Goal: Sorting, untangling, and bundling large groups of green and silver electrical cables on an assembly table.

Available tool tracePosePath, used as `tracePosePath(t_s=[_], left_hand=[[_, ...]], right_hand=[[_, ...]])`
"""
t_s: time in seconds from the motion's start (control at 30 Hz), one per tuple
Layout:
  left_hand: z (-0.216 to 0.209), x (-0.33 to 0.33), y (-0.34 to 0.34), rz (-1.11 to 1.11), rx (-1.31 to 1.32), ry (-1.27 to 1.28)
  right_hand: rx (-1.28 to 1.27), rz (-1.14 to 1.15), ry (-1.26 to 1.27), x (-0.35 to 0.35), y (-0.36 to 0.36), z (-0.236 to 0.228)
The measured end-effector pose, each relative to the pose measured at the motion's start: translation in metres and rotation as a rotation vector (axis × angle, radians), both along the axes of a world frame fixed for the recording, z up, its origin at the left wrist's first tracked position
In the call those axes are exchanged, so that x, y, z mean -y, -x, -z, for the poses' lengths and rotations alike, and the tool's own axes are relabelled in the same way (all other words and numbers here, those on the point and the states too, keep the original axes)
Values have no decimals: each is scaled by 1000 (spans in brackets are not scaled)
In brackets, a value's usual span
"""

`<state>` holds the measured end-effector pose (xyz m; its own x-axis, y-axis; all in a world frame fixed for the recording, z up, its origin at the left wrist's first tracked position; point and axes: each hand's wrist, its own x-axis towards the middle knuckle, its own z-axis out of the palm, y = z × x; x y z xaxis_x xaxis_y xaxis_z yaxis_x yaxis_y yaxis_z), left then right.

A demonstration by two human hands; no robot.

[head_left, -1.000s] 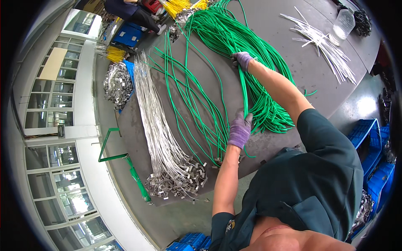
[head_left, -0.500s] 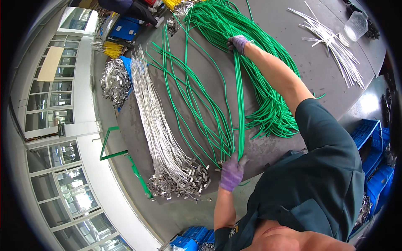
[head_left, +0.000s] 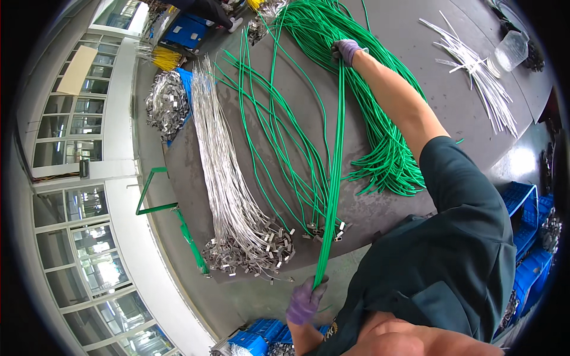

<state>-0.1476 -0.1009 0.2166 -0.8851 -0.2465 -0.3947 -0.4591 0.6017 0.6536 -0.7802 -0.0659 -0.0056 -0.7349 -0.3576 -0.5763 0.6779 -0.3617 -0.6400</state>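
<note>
Left hand (head_left: 306,301): gloved in purple, fingers wrapped round the lower end of the held green strands (head_left: 336,160); it lies beyond the near edge of the table (head_left: 386,221), above the floor.
Right hand (head_left: 349,52): likewise gloved, closed round the same strands at their upper part, over the left side of the large green pile (head_left: 389,163).
Spacing of hands: well apart, joined only by the strands.
Held green strands: a narrow, nearly straight bundle running from glove to glove and crossing the near table edge.
Large green pile: a thick sheaf on the table, its near ends fanned out, partly hidden by the right forearm.
Loose green strands (head_left: 309,160): spread in slack curves left of the held bundle.
Silver bundle (head_left: 217,154): lengthwise along the table's left part; small tag-like end pieces (head_left: 252,252) cluster at its near end.
White strips (head_left: 475,74): crossed in a loose heap at the right, just beside a clear plastic bottle (head_left: 510,52).
Surroundings: a silver heap (head_left: 167,104) and yellow strands (head_left: 166,58) at upper left; blue crates (head_left: 519,207) at right; a second person's legs (head_left: 214,12) at the top; windows (head_left: 89,255) along the left wall.
</note>
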Motion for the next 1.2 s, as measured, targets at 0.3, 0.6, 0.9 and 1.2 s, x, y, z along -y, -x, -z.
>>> tracePosePath(t_s=[0.3,0.6,0.9,1.2], left_hand=[[-43,20,-100,-501,236,-116],[25,58,-244,162,-402,1161],[54,58,-299,-304,-164,452],[30,41,-157,-598,-20,-6]], right_hand=[[-57,53,2,-5,-16,-17],[-2,-8,193,-24,-60,-38],[-139,78,279,-94,-49,-57],[-304,273,337,-185,13,-81]])
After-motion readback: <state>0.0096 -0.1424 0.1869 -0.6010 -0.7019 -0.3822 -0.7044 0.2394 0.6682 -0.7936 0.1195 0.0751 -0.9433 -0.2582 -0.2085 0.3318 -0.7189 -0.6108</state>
